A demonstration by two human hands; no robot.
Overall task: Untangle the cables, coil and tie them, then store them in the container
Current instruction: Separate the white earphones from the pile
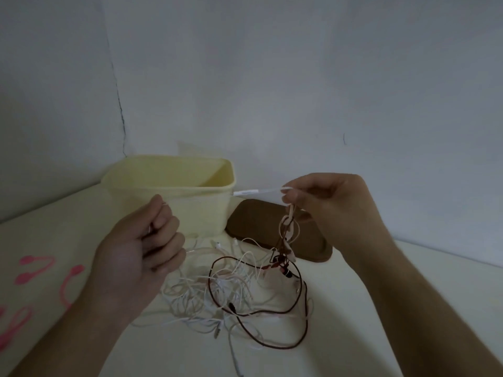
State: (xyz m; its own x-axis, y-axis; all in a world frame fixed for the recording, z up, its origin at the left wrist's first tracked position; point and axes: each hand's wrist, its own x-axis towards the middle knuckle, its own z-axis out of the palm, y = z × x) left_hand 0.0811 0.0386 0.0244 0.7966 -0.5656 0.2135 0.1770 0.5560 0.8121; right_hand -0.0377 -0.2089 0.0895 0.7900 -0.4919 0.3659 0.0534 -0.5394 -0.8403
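A tangle of thin white cables (215, 289) and a dark red cable (272, 314) lies on the pale table between my arms. My right hand (326, 205) is raised above the heap, pinching a white cable whose plug end (247, 192) sticks out to the left; a knotted strand of red and white cable (288, 229) hangs from the fingers. My left hand (147, 248) is curled shut around a white cable, in front of the pale yellow container (174, 186), which stands open behind the heap.
A brown lid (272, 235) lies flat right of the container. Several pink cable ties (35, 268) lie on the table at the far left. A grey wall rises close behind.
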